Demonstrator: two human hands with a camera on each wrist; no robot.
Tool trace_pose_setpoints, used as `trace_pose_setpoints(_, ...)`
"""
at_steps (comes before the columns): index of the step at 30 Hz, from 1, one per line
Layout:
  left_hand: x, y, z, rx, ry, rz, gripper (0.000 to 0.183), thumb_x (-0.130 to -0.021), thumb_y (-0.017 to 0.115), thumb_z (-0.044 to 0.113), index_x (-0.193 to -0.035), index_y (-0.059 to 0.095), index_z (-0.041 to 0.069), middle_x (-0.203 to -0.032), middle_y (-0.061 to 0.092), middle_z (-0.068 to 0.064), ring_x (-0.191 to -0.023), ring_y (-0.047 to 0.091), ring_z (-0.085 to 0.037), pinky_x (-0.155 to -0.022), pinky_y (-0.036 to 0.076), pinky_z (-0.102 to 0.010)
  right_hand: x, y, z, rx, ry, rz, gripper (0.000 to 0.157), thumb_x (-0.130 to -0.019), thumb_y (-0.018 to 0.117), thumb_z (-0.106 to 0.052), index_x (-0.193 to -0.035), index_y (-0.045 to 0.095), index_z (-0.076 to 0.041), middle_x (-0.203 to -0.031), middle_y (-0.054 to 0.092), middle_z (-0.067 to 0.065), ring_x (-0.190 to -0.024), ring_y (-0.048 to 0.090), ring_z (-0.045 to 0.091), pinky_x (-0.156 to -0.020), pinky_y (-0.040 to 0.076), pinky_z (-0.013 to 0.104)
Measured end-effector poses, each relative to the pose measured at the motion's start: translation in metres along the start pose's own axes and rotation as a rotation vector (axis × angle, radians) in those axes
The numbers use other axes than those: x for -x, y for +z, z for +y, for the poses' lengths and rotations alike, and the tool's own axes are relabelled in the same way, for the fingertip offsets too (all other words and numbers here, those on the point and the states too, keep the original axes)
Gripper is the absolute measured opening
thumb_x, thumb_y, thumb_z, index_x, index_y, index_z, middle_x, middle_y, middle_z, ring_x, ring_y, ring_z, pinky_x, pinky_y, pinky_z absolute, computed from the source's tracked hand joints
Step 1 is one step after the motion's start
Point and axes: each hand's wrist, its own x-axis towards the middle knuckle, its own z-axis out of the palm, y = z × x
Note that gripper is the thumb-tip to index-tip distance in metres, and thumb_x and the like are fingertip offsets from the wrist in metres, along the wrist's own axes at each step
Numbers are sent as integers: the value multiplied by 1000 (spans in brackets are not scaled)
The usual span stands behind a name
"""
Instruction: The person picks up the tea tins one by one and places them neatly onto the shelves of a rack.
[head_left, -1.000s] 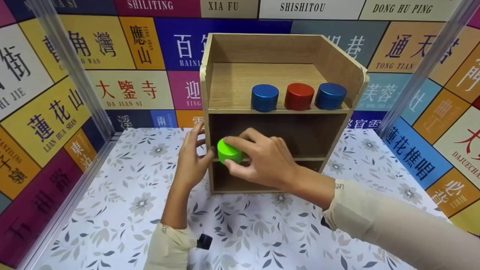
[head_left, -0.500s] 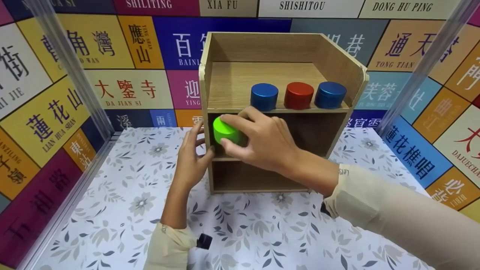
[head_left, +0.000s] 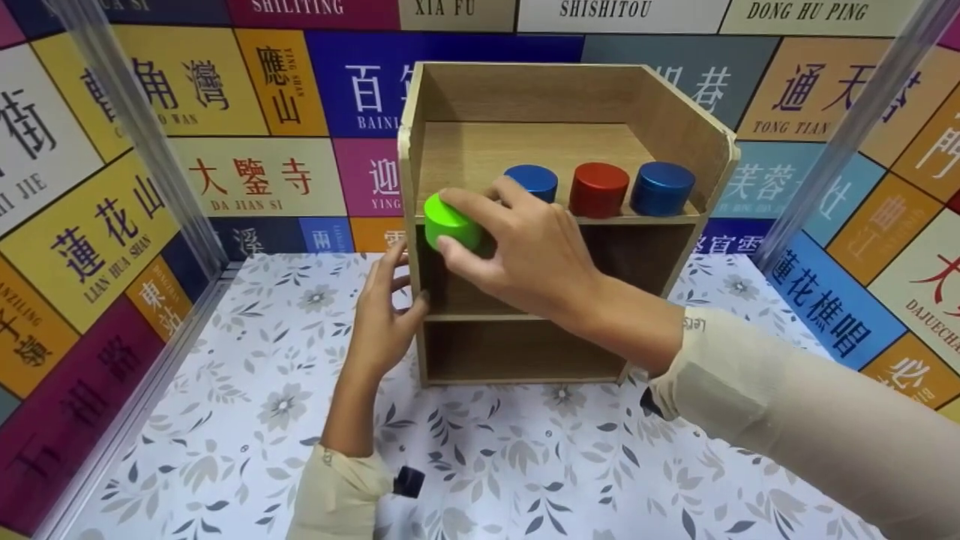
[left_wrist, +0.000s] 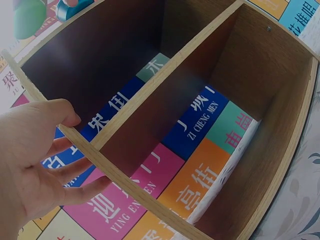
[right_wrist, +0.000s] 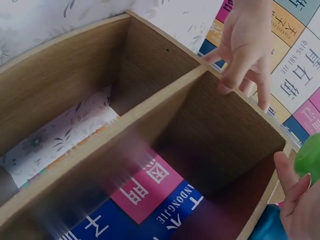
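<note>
A small wooden shelf (head_left: 517, 146) with an open top and two compartments below stands on the table. My right hand (head_left: 544, 251) grips a bright green cylinder (head_left: 447, 223) between thumb and fingers, at the left end of the top board's front edge. The cylinder looks slightly tilted, and I cannot tell whether it touches the board. With the thumb at the front edge and the fingers outside, my left hand (head_left: 386, 319) holds the shelf's left side panel (left_wrist: 117, 177). On the top board sit a blue cylinder (head_left: 534, 180), partly behind my right hand, a red cylinder (head_left: 598, 191) and another blue cylinder (head_left: 663, 189).
A white cloth with grey leaves and flowers (head_left: 480, 457) covers the table. Colourful sign-printed walls (head_left: 262, 180) surround it on the back and sides, with clear corner posts (head_left: 161, 150). In the wrist views, the shelf's compartments appear open at the back.
My right hand has raised the green cylinder from the middle board's height up to the top board's front edge, keeping to the left side. My left hand has stayed on the side panel.
</note>
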Motion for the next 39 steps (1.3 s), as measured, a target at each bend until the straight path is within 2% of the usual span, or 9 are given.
trace_pose_setpoints(6, 0, 0, -1, -4, -8, 0, 78, -93, 64, 2, -156, 36, 40, -144, 49, -5, -123, 63, -31, -84, 64, -44, -9, -2, -2, -4, 49, -2, 42, -95, 63, -45, -130, 70, -24, -101, 66, 9, -69, 59, 19, -57, 54, 30)
trace_pose_setpoints(12, 0, 0, -1, 4, 12, 2, 77, -92, 64, 2, -156, 37, 36, -143, 50, -8, -121, 64, -32, -81, 65, -43, -14, -3, -4, 28, 83, -21, 40, -95, 62, -45, -130, 69, -26, -101, 65, 7, -69, 59, 20, -56, 52, 34)
trace_pose_setpoints(20, 1, 0, -1, 11, -1, -6, 78, -93, 64, 2, -156, 37, 40, -144, 49, -7, -121, 64, -32, -81, 65, -43, -19, -1, -3, 36, 123, -63, 41, -96, 60, -46, -132, 67, -26, -102, 64, 6, -70, 59, 20, -57, 53, 33)
trace_pose_setpoints(31, 0, 0, 0, 8, -12, -3, 78, -93, 64, 2, -156, 37, 40, -145, 49, -6, -122, 63, -32, -83, 65, -44, -23, 0, -4, 74, 173, -133, 45, -99, 59, -46, -139, 62, -26, -110, 66, 9, -75, 65, 22, -65, 60, 33)
trace_pose_setpoints(39, 0, 0, -1, 1, -5, -1, 77, -93, 64, 3, -156, 38, 37, -144, 50, -7, -122, 64, -32, -81, 65, -43, -26, 2, -5, 111, 193, -163, 46, -100, 57, -45, -141, 60, -24, -114, 66, 11, -74, 67, 28, -63, 62, 39)
